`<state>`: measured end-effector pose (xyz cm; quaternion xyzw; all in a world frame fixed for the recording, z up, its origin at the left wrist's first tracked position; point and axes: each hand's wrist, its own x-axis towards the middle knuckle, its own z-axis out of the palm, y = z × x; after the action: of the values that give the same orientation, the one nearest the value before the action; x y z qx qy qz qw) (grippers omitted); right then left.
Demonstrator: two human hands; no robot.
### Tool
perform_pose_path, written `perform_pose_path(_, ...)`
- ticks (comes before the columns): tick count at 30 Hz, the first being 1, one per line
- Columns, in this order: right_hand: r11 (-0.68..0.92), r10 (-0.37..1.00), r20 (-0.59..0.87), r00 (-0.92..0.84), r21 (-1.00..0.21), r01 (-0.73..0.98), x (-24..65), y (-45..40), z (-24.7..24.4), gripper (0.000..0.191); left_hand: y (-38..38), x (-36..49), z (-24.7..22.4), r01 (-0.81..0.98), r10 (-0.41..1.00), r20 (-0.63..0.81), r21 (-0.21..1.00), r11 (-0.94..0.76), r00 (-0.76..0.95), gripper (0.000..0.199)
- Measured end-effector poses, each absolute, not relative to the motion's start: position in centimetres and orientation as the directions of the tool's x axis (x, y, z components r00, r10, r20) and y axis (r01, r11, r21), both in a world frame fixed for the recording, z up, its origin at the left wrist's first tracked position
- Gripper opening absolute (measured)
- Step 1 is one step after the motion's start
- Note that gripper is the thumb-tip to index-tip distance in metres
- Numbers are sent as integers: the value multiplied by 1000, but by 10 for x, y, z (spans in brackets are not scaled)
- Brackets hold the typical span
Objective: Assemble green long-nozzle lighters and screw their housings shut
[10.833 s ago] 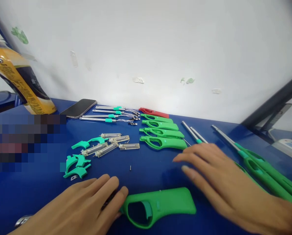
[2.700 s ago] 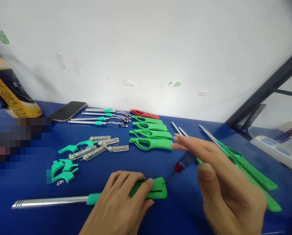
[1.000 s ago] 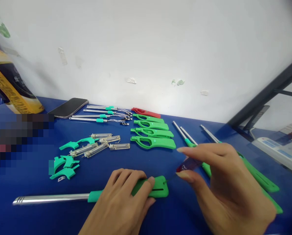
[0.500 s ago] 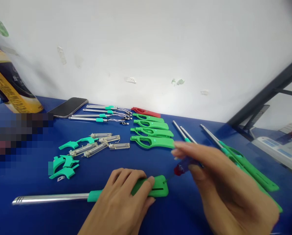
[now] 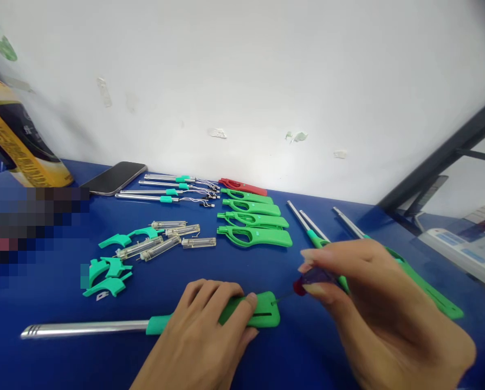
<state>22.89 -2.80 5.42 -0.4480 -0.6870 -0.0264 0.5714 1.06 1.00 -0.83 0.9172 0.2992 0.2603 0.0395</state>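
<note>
My left hand [image 5: 209, 330] is wrapped over the handle of a green long-nosed lighter [image 5: 271, 303] that lies on the blue table, its metal tube [image 5: 88, 329] pointing left. The hand covers the middle of the lighter. In my right hand [image 5: 372, 303], thumb and fingers pinch a small screwdriver [image 5: 312, 279] with a purple and red handle. Its thin shaft points left, and the tip is at the small hole near the butt end of the lighter. How deep the tip sits I cannot tell.
Green and red handle shells [image 5: 262, 237] lie behind, beside wired metal tubes [image 5: 156, 198]. Clear fuel tanks [image 5: 161, 247] and teal triggers [image 5: 111, 286] are at left. More lighters [image 5: 429, 290] lie right, partly behind my right hand. A phone [image 5: 116, 177] and yellow container [image 5: 31, 146] stand back left.
My right hand and the screwdriver have shifted slightly right and the fingers have moved around the handle. My left hand and the lighter stay nearly still.
</note>
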Motion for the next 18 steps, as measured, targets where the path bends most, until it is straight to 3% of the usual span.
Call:
perform_pose_path(3, 574, 573, 819, 36, -432, 695, 229, -28, 54, 39, 10, 11, -8, 524, 568, 462, 234, -819, 681, 30)
perform_pose_path(9, 590, 618, 784, 53, -508, 628, 223, -30, 55, 47, 11, 12, -8, 527, 580, 454, 251, -812, 676, 29)
perform_pose_path(18, 624, 563, 826, 40, -455, 635, 226, -24, 57, 41, 10, 10, -9, 523, 572, 460, 243, -817, 679, 29)
